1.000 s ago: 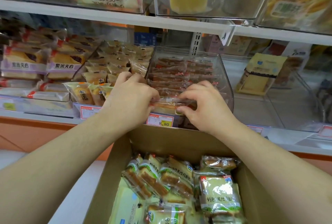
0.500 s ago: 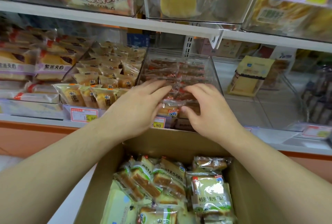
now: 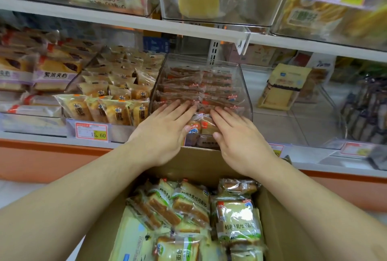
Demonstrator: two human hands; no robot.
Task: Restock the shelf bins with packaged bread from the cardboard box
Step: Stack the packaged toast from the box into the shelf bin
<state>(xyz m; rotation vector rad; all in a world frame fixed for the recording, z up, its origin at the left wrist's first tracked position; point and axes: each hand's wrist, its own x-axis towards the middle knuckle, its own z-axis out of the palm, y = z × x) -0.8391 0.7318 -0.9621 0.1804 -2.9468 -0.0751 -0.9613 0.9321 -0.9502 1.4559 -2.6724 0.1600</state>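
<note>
Fingers now flattened: left hand (image 3: 165, 128) and right hand (image 3: 236, 135) open, flanking front bread packet (image 3: 200, 124).

the clear bin (image 3: 244, 84) is packed with brown packs (image 3: 196, 89) nearly to its front lip — both hands lie flat over the front rows, filling the gap there. above the bin, the upper shelf (image 3: 188, 28) leaves open air over the packs. right of the bin — a mostly bare bin floor (image 3: 278, 128). left of it, bun packs (image 3: 117, 103) crowd tight.
</note>
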